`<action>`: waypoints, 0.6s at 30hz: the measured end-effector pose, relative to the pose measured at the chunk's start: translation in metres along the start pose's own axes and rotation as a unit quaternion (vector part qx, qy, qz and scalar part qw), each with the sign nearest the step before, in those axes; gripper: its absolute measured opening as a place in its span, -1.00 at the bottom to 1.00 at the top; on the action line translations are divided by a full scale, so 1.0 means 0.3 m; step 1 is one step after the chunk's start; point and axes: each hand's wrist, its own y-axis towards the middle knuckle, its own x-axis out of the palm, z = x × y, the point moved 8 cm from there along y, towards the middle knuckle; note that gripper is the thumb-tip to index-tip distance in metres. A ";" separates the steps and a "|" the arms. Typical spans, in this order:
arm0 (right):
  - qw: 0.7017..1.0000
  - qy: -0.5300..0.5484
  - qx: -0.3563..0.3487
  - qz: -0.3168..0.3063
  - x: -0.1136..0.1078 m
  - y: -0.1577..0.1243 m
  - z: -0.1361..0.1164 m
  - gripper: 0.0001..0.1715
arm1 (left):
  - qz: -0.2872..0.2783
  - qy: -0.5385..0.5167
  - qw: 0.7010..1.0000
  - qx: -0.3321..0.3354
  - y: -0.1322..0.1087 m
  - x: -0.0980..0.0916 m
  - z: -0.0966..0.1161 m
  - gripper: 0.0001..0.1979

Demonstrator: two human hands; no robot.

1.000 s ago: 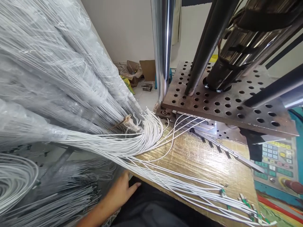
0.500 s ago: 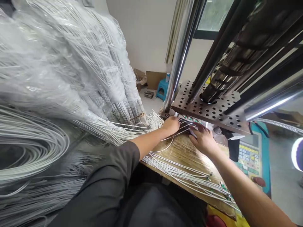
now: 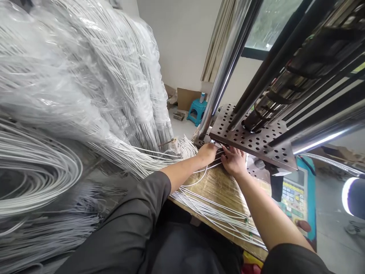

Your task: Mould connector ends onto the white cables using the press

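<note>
My left hand (image 3: 207, 153) is at the front left edge of the machine, under its perforated metal plate (image 3: 251, 135). Its fingertips are hidden, so its grip cannot be made out. Close beside it, my right hand (image 3: 234, 160) reaches under the same plate with fingers apart, its tips partly hidden among white cables at the machine's edge. Several white cables (image 3: 209, 166) run leftward from there into a large bundle (image 3: 137, 158). More cables (image 3: 211, 209) lie along the front of the wooden table (image 3: 225, 190).
Plastic-wrapped cable bundles (image 3: 85, 68) hang at the left above coiled cables (image 3: 51, 179). Metal columns (image 3: 225, 72) rise from the machine. A teal control panel (image 3: 302, 198) and a bright ring lamp (image 3: 349, 196) stand at the right. A blue stool (image 3: 196, 111) is behind.
My right hand has moved left, closer to my left hand, and further under the plate. The view has shifted slightly. My left hand stays almost in place.
</note>
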 end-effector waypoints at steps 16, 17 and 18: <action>0.974 0.218 -0.015 -0.057 -0.260 -0.545 0.008 -0.32 | -0.190 -0.294 0.925 0.147 -0.667 -0.202 0.145 -0.70; 0.964 0.263 0.022 -0.038 -0.268 -0.706 0.054 -0.44 | -0.294 -0.365 0.874 0.129 -0.805 -0.153 0.105 -0.75; 0.949 0.294 0.113 0.028 -0.278 -0.873 0.131 -0.57 | -0.378 -0.399 0.832 0.068 -0.933 -0.088 0.043 -0.77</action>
